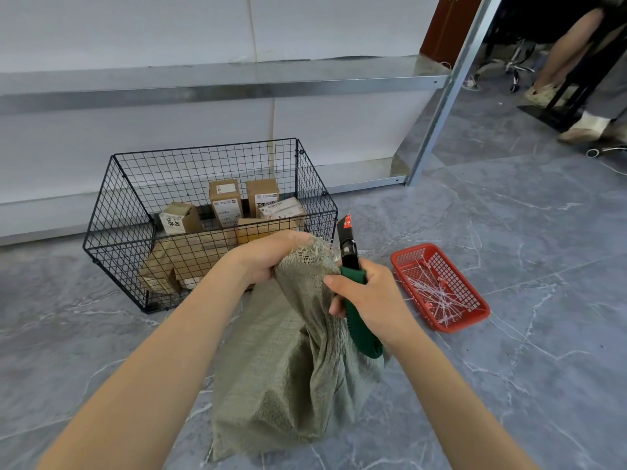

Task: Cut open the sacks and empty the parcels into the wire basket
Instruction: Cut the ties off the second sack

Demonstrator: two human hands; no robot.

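One grey-green sack [288,368] stands on the floor [509,232], in front of one black wire basket [203,150] holding roughly seven cardboard parcels [225,201]. Left hand [268,256] clenches the sack's bunched neck. Right hand [369,296] grasps one green-handled cutter [349,249] beside the neck. One red tray [464,325] of white ties [437,293] lies to the right.

sack [288,368]: its contents are concealed by the woven cloth.
left hand [268,256]: the fingertips are hidden behind the bunched neck.
knife [349,252]: the green handle is largely covered by the right hand [373,296]; no blade can be made out.
parcels [225,201]: the label print is too small to be read; the lower ones are screened by the forearm.
person [573,52]: only the legs are shown; the rest is cut off by the top edge.
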